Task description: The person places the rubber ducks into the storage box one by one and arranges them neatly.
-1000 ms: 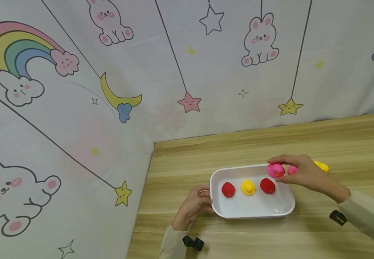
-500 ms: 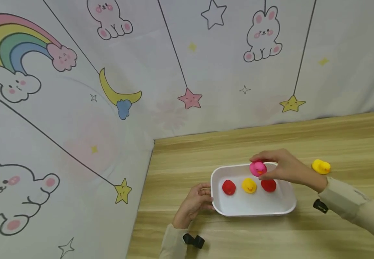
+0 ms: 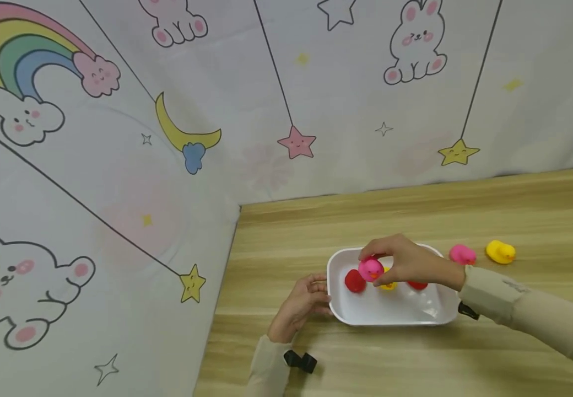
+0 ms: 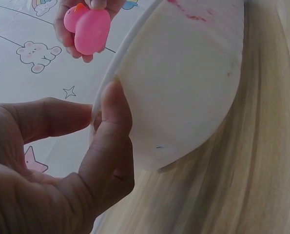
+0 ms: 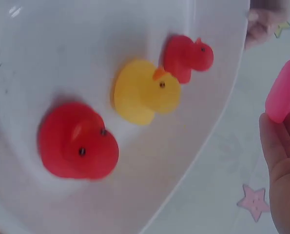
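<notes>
My right hand [image 3: 407, 260] pinches a pink rubber duck [image 3: 371, 270] between thumb and fingers, held above the left half of a white plastic tray [image 3: 390, 317]. Inside the tray lie a red duck [image 5: 76, 141], a yellow duck [image 5: 142, 92] and a second red duck [image 5: 188, 58], in a row. From the head view, the held duck and the hand partly cover the yellow duck and the red one on the right. At the tray's left end my left hand [image 3: 301, 306] grips the rim, thumb and fingers [image 4: 115, 126] on either side of it in the left wrist view.
Another pink duck [image 3: 462, 254] and a yellow duck [image 3: 501, 252] sit on the wooden table [image 3: 356, 364] to the right of the tray. A white printed cloth [image 3: 247, 110] hangs behind the table and along its left side.
My right hand has carried the pink duck leftward, from the tray's right end to over its left half. The left hand keeps its hold on the rim. The view has shifted slightly.
</notes>
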A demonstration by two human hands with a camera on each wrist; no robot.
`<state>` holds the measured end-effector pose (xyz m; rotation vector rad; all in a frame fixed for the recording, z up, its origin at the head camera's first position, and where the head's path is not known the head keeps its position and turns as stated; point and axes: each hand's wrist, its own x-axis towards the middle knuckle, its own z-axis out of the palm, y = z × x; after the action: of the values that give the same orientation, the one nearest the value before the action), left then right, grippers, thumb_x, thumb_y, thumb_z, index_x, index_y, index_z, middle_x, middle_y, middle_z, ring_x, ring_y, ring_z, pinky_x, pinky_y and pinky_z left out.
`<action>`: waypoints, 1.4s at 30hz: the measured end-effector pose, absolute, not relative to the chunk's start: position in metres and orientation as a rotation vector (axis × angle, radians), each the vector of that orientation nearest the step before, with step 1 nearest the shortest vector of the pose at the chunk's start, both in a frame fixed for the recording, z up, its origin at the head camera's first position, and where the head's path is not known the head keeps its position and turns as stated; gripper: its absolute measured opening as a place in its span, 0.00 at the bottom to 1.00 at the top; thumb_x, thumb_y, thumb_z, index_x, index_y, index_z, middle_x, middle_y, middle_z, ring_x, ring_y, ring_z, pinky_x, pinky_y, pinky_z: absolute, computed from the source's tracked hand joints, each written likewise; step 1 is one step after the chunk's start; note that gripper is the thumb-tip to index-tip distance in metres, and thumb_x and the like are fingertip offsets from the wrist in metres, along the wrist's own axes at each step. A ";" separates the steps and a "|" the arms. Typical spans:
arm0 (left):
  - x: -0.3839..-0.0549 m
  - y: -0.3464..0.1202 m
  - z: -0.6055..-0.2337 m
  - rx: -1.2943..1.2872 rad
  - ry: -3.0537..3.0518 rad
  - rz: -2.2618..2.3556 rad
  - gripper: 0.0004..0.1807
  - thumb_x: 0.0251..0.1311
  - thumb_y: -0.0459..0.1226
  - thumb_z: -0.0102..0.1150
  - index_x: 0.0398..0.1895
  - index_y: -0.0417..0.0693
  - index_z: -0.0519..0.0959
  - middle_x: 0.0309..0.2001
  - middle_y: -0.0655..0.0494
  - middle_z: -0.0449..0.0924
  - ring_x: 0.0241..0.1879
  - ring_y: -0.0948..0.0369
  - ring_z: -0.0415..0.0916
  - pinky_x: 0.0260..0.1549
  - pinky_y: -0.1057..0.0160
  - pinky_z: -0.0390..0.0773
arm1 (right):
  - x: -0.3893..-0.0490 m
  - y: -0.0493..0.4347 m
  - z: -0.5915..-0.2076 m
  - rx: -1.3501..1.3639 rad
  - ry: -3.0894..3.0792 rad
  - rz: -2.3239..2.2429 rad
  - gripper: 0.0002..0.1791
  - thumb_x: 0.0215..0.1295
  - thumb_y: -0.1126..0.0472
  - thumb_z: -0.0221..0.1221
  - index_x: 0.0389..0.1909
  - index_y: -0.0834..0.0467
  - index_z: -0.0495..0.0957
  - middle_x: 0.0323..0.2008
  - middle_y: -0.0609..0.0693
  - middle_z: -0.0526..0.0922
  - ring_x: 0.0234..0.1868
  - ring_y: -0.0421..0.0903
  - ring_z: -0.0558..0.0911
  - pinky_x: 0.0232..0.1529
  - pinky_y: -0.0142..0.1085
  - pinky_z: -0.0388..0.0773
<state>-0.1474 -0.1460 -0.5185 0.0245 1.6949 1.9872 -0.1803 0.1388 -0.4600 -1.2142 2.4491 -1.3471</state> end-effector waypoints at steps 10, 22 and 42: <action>-0.148 -0.146 -0.518 0.024 1.700 2.005 0.27 0.53 0.17 0.52 0.60 0.24 0.65 0.33 0.51 0.75 0.25 0.63 0.77 0.24 0.67 0.86 | -0.174 0.104 -0.486 -1.319 2.392 -1.290 0.21 0.46 0.66 0.75 0.44 0.54 0.85 0.41 0.37 0.83 0.41 0.37 0.80 0.44 0.41 0.84; -0.149 -0.147 -0.518 0.030 1.690 2.019 0.28 0.53 0.17 0.51 0.60 0.22 0.64 0.32 0.51 0.75 0.24 0.64 0.77 0.23 0.67 0.85 | -0.170 0.092 -0.495 -1.315 2.348 -1.088 0.21 0.47 0.69 0.74 0.44 0.59 0.83 0.41 0.40 0.83 0.41 0.37 0.78 0.44 0.35 0.83; -0.148 -0.145 -0.516 -0.032 1.668 2.020 0.26 0.53 0.16 0.51 0.59 0.26 0.67 0.32 0.52 0.73 0.25 0.62 0.75 0.21 0.69 0.84 | -0.167 0.067 -0.510 -2.002 2.542 -0.290 0.17 0.43 0.60 0.78 0.34 0.54 0.82 0.31 0.42 0.77 0.33 0.40 0.68 0.30 0.27 0.68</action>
<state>-0.1477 -0.1453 -0.5162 -0.0321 1.6679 2.0196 -0.1670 0.0672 -0.5096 -2.0015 2.5419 -0.2899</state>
